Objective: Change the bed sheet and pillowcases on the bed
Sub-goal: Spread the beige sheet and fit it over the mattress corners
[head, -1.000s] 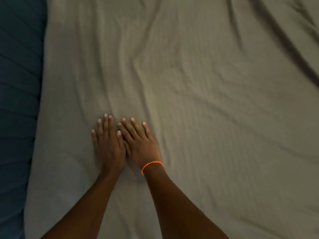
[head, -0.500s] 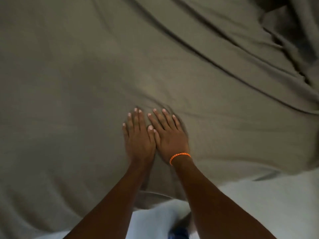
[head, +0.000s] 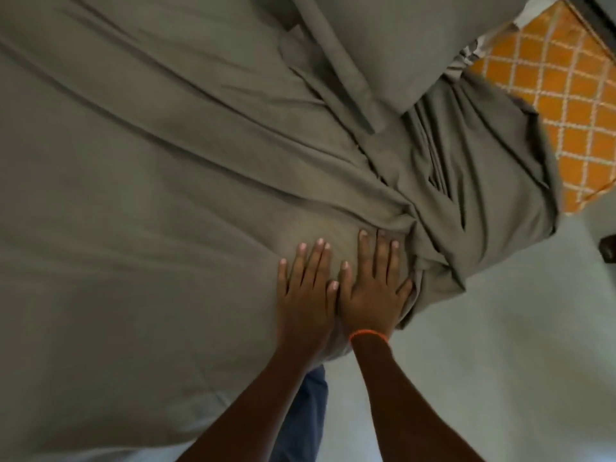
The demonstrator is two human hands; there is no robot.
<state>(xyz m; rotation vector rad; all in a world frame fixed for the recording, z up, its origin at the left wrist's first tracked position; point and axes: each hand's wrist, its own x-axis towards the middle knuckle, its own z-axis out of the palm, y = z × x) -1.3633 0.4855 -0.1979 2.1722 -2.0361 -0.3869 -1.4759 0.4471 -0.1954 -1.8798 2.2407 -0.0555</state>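
From the head camera, the olive-green cotton bed sheet covers nearly the whole bed, and both hands lie flat on it near the bed's near corner. The left hand and the right hand sit side by side, thumbs almost touching, fingers straight and slightly spread, pressing the cloth rather than gripping it; a thin orange bracelet rings the right wrist. Just beyond the right hand the sheet bunches into deep folds and spills over the corner toward the pale grey floor. Farther along the sheet lies a pillow in a matching olive-green case, with an orange lattice-patterned rug past it. The likely trouble is that pushing the slack toward the corner piles the folds thicker instead of flattening them — or drags the sheet off that edge, since nothing shows it tucked. There is open floor beside the corner for stepping round, and broad smooth sheet to the left of the hands.
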